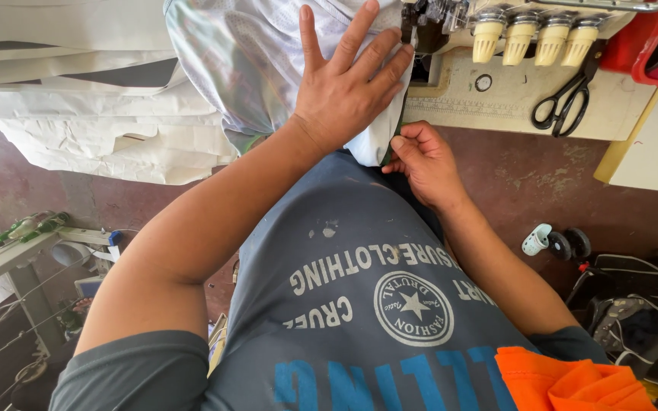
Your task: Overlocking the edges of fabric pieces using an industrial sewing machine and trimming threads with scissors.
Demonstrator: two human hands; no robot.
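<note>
On the table [451, 114], at the top of the view, a pale printed fabric piece [253, 61] lies spread beside the sewing machine [436, 23], with its near edge hanging over the table edge toward the person. White cut fabric panels [100, 122] are stacked to the left of it. The left hand [348, 87] rests flat on the printed fabric, fingers spread and extended, grasping nothing. The right hand [420, 160] is clenched, pinching the fabric's lower edge just below the left hand. Four cream thread cones [531, 38] stand in a row on the machine. Black scissors [569, 95] lie on the table to the right, well apart from both hands.
</note>
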